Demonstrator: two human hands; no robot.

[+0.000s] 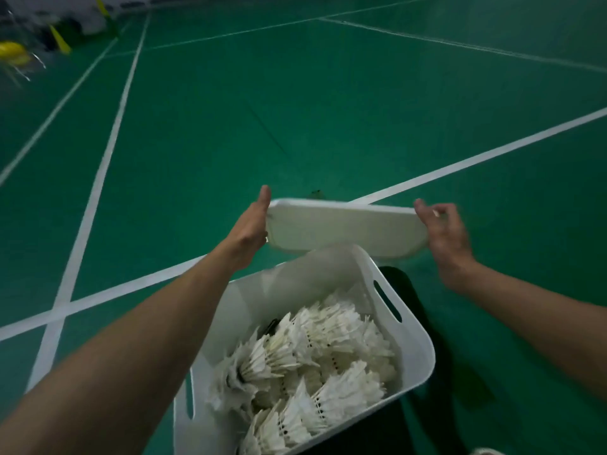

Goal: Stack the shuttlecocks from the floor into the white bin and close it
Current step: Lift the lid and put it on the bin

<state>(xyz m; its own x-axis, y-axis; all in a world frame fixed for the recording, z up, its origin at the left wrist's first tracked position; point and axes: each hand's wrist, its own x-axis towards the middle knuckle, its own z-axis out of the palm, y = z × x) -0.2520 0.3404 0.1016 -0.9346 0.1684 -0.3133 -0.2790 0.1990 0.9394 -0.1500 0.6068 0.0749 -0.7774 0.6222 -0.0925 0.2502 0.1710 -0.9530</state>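
1. Head view: white lid (345, 228) is held in the air between both hands, long axis left-right, just past the far rim of the white bin (422, 343).
2. Left hand (251, 226) holds the left end, thumb on top, fingers hidden beneath.
3. Right hand (443, 233) grips the right end with curled fingers; blurred.
4. Bin lies nearer the person than the lid, so closing likely means drawing it back and down.
5. Shuttlecocks (312, 356) are piled inside, apparently below the rim.
6. Dark object (405, 290) sits beside the bin's right wall, clear of the lid.

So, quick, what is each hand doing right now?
Left hand: holds the lid by its left end.
Right hand: grips the lid's right end, though blurred.
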